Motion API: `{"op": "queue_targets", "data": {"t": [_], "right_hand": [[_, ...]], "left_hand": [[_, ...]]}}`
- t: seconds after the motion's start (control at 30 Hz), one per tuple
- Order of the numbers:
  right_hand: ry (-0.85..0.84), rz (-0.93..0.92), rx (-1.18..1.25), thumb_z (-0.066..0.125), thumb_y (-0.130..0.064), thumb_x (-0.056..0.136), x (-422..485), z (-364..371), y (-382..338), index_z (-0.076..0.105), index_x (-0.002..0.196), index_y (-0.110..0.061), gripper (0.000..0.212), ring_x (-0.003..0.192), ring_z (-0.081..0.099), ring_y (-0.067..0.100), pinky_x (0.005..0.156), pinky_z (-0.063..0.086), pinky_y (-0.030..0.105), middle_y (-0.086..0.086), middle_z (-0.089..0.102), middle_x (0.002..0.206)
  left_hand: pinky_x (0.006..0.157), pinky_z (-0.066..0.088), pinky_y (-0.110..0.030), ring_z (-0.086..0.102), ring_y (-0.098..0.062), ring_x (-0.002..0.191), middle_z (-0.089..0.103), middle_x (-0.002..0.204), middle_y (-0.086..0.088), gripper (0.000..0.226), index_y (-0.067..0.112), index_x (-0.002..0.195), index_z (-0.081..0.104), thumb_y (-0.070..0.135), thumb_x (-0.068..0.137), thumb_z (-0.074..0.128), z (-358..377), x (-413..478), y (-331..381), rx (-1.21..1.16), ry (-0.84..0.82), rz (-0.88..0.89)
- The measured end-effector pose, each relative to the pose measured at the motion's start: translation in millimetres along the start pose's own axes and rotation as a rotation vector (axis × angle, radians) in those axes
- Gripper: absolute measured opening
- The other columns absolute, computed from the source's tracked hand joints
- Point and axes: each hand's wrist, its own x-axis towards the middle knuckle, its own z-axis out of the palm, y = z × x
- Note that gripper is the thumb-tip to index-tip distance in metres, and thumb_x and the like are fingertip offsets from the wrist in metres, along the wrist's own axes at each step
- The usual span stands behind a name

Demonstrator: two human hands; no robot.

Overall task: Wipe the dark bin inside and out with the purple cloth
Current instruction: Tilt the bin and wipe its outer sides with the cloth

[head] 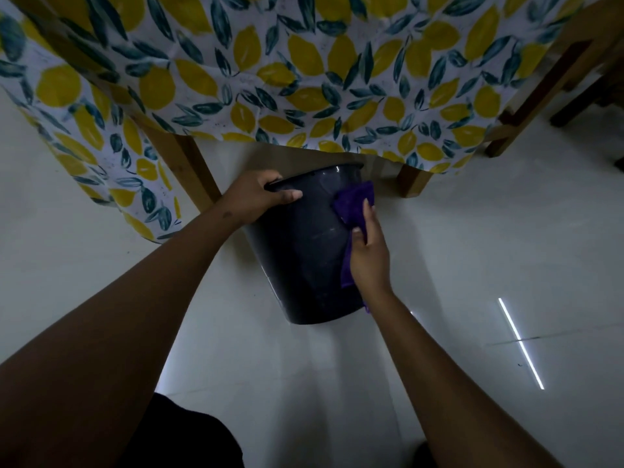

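Two hands: left hand (251,194) grips smooth round dark bin (304,251) rim, right hand (369,255) presses soft purple cloth (354,201)

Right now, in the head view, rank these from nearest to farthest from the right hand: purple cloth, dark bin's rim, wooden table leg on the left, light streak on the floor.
From the right hand:
1. Purple cloth, under its fingers.
2. Dark bin's rim, just above.
3. Wooden table leg at upper left and light streak at lower right: too close to call.
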Motion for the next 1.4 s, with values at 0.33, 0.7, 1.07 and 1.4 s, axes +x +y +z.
{"op": "queue_targets", "data": {"t": [0.33,0.7,1.07,1.4], "right_hand": [[-0.013,-0.342,-0.469,0.031,-0.023,0.097,-57,25,20,0.016,0.151,-0.039,0.058,0.149,0.001,0.020,0.114,0.022,0.056,-0.010,0.008,0.161],[0.046,-0.225,-0.346,0.043,-0.014,0.099,-31,13,20,0.019,0.149,-0.042,0.062,0.148,0.005,0.016,0.113,0.029,0.054,-0.012,0.011,0.160],[0.007,-0.338,-0.386,0.044,-0.009,0.096,-17,20,1,0.022,0.150,-0.036,0.064,0.149,0.003,0.020,0.114,0.027,0.051,-0.009,0.012,0.161],[-0.006,-0.357,-0.501,0.045,-0.012,0.092,-77,29,41,0.019,0.151,-0.038,0.069,0.149,0.002,0.022,0.113,0.025,0.057,-0.007,0.011,0.162]], "left_hand": [[0.075,0.050,-0.036,0.065,-0.022,0.086,0.068,0.095,-0.013,0.036,0.005,0.094,0.063,0.039,0.082,0.070,-2,3,-2,-0.002,-0.026,-0.013],[0.075,0.048,-0.030,0.063,-0.018,0.089,0.068,0.097,-0.006,0.024,0.011,0.100,0.063,0.031,0.086,0.067,-4,11,-7,0.062,-0.020,0.048],[0.058,0.035,0.001,0.054,-0.010,0.088,0.058,0.095,0.002,0.031,0.009,0.108,0.061,0.029,0.085,0.068,3,18,11,0.226,-0.014,0.171],[0.069,0.039,-0.017,0.056,-0.013,0.099,0.060,0.110,0.002,0.046,0.018,0.121,0.056,0.039,0.082,0.069,2,19,10,0.265,-0.033,0.112]]}}
